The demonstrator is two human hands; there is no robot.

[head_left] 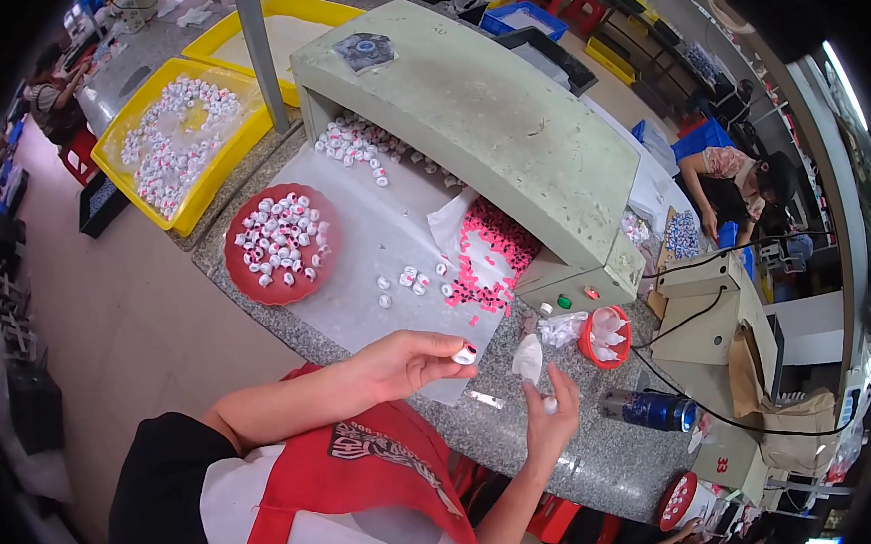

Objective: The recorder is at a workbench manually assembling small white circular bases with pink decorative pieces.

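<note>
My left hand (405,365) pinches a small rounded white piece (465,355) with a pink and black mark between thumb and fingertips. To its right, my right hand (553,419) is raised with curled fingers around another small white piece (550,405). A crumpled white tissue-like thing (527,358) shows just beyond those fingertips; I cannot tell whether they touch it. Ahead, loose white pieces (415,279) lie on a white sheet (342,246), beside a spread of small pink and black bits (486,260). A red scalloped bowl (238,278) at the left holds many marked white pieces.
A pale green metal hood (476,95) arches over the sheet on a speckled stone counter (583,466). Right of it stand a red cup (602,360) of white plastic items and a blue bottle (661,411). Yellow trays (184,222) sit left. Other people work nearby.
</note>
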